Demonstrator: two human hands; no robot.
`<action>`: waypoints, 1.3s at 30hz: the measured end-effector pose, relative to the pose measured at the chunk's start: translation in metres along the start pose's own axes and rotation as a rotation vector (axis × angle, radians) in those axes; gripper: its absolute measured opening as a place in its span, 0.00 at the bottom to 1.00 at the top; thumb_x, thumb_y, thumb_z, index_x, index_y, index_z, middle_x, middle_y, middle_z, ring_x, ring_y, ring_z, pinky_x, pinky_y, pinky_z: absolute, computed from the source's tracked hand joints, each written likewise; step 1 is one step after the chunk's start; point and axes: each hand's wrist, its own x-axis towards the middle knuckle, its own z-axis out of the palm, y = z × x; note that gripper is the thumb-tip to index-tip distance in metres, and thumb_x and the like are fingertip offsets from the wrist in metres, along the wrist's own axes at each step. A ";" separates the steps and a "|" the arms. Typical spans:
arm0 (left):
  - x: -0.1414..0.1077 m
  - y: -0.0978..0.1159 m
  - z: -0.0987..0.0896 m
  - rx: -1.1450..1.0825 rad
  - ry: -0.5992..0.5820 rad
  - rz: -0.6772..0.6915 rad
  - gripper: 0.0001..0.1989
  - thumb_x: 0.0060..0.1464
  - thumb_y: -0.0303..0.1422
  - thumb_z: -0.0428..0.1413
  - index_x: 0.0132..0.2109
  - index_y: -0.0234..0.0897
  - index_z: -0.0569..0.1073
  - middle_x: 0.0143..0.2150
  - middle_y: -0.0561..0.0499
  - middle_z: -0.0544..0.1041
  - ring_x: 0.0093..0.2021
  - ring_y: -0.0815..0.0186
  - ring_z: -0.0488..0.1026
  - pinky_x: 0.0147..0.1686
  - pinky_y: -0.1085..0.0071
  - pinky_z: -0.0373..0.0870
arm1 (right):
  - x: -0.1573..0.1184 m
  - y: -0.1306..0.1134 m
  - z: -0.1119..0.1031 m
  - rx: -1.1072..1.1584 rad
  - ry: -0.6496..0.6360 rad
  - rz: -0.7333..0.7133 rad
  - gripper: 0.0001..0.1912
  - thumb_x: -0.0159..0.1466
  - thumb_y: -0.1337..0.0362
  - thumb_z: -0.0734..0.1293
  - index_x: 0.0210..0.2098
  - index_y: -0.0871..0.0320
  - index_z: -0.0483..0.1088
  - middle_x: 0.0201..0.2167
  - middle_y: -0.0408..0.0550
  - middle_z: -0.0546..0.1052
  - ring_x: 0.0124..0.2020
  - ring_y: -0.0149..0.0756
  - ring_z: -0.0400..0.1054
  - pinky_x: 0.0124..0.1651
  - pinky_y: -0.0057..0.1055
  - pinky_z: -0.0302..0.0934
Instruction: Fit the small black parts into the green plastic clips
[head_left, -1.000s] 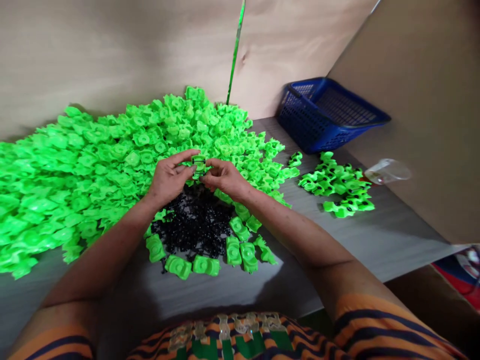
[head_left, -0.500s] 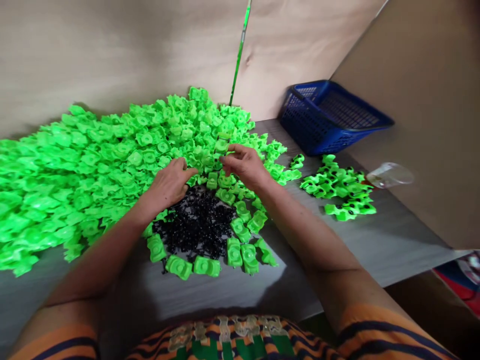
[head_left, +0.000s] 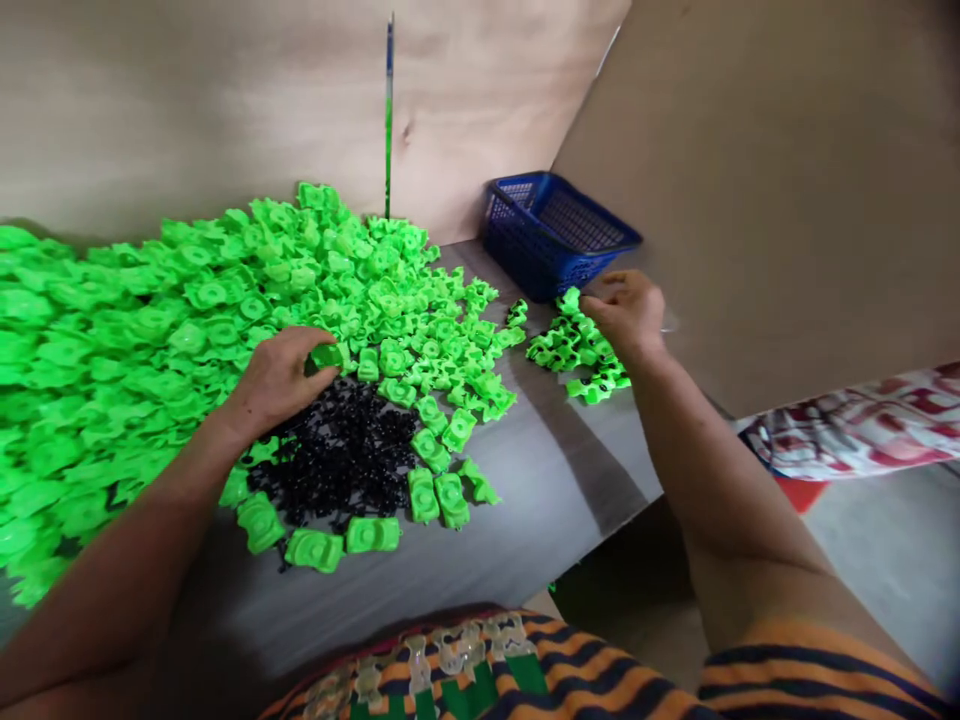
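Observation:
My left hand pinches a green toy car body between thumb and fingers at the near edge of a big heap of green car bodies. Just below it lies a pile of small black plastic parts, ringed by loose car bodies. My right hand is at the far right, its fingers curled over a smaller pile of green cars with black parts on them. Whatever lies between those fingers is hidden.
Behind the small pile, a blue plastic basket stands near the corner of the wooden walls. A thin green rod stands upright against the back wall. The grey table's front edge drops off at the right, near a red-and-white patterned cloth.
My right hand has moved from the heap, where it held a green car, over to the small pile at the right. My left hand has taken hold of a car body. The view has swung right.

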 end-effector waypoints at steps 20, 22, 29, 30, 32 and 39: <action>0.010 0.030 0.006 -0.997 0.334 -0.518 0.32 0.28 0.37 0.76 0.44 0.36 0.77 0.34 0.55 0.74 0.25 0.69 0.75 0.16 0.76 0.73 | -0.115 -0.199 0.197 0.774 -0.712 -0.228 0.05 0.59 0.63 0.70 0.30 0.57 0.73 0.27 0.41 0.74 0.30 0.29 0.67 0.36 0.29 0.62; 0.009 0.031 0.009 -1.013 0.336 -0.503 0.31 0.29 0.37 0.76 0.44 0.36 0.77 0.32 0.56 0.73 0.27 0.70 0.75 0.18 0.77 0.74 | -0.119 -0.195 0.200 0.735 -0.686 -0.232 0.04 0.59 0.63 0.70 0.30 0.57 0.73 0.27 0.41 0.74 0.30 0.30 0.67 0.36 0.29 0.62; 0.004 0.035 0.019 -1.091 0.260 -0.504 0.28 0.35 0.36 0.73 0.46 0.37 0.76 0.31 0.57 0.76 0.32 0.66 0.77 0.30 0.67 0.84 | -0.126 -0.190 0.194 0.493 -0.499 -0.459 0.07 0.66 0.68 0.66 0.33 0.57 0.76 0.29 0.44 0.75 0.31 0.32 0.67 0.39 0.30 0.62; 0.004 0.036 0.020 -1.102 0.254 -0.505 0.28 0.34 0.35 0.72 0.46 0.37 0.76 0.31 0.57 0.76 0.33 0.66 0.77 0.31 0.68 0.83 | -0.126 -0.190 0.194 0.463 -0.479 -0.501 0.08 0.66 0.69 0.65 0.34 0.57 0.76 0.30 0.44 0.75 0.32 0.32 0.68 0.40 0.30 0.63; 0.004 0.036 0.020 -1.119 0.249 -0.505 0.29 0.34 0.34 0.72 0.47 0.37 0.77 0.31 0.57 0.75 0.32 0.68 0.76 0.30 0.71 0.82 | -0.127 -0.189 0.194 0.429 -0.452 -0.557 0.09 0.67 0.70 0.63 0.34 0.57 0.75 0.30 0.45 0.74 0.33 0.33 0.68 0.41 0.31 0.63; 0.003 0.033 0.026 -0.961 0.320 -0.415 0.29 0.39 0.31 0.66 0.53 0.38 0.81 0.22 0.64 0.57 0.22 0.76 0.57 0.23 0.79 0.72 | -0.129 -0.187 0.198 0.407 -0.410 -0.605 0.07 0.66 0.71 0.62 0.33 0.55 0.67 0.28 0.41 0.70 0.31 0.32 0.65 0.38 0.29 0.60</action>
